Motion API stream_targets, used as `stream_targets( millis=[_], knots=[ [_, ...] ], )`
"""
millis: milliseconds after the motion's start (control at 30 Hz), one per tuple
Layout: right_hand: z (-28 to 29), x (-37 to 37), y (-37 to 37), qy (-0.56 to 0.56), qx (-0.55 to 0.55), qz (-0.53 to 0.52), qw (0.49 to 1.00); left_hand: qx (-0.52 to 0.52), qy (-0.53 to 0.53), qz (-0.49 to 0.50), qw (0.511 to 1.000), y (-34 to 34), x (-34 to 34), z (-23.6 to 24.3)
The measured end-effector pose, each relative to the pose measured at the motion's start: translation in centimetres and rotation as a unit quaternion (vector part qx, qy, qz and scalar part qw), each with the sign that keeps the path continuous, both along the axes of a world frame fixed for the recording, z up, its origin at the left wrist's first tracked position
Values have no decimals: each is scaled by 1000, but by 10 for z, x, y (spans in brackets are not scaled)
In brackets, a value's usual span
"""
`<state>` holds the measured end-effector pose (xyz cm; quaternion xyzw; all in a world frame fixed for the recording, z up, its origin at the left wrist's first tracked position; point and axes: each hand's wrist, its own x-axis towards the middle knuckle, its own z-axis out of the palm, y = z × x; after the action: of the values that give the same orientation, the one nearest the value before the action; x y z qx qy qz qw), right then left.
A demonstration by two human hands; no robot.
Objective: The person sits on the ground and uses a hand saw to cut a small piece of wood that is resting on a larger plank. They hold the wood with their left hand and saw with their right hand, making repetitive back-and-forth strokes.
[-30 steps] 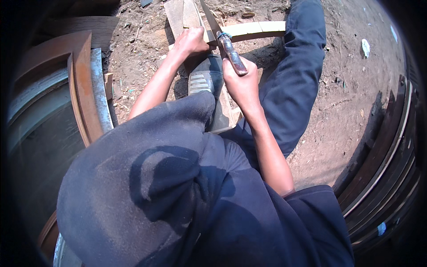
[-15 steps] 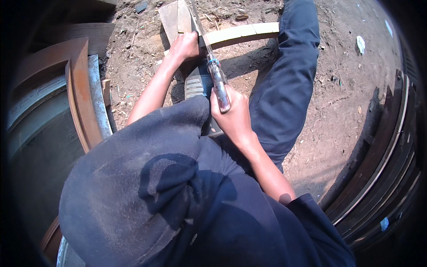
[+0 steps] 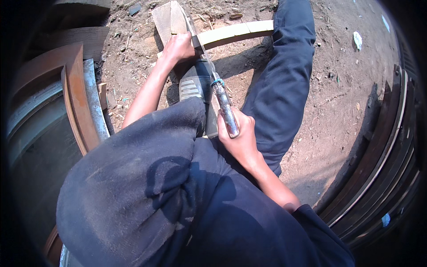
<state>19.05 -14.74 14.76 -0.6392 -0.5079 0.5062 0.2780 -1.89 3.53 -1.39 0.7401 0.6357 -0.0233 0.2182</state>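
wooden strip (image 3: 238, 32), saw (image 3: 218, 83) at edge, open soil (image 3: 340, 95)

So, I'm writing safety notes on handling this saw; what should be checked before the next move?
1. Saw handle gripped: ok, in the right hand.
2. Left hand well clear of the blade: not ok, it's close beside it.
3. Gloves worn: not ok, both hands are bare.
4. Shoe bracing the curved pale wood: cannot tell, contact hidden.
5. Cut depth: cannot tell.
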Motion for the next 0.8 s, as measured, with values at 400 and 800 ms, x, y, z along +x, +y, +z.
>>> stream_targets(
  millis=[400, 800],
  knots=[
    [-21, -6, 18, 28, 33, -43, 998, -31, 5, -19, 999, -1, 1, 17],
    [-16, -6, 26, 40, 7, -35, 999, -6, -16, -21, 1000, -2, -6, 11]
  ],
)
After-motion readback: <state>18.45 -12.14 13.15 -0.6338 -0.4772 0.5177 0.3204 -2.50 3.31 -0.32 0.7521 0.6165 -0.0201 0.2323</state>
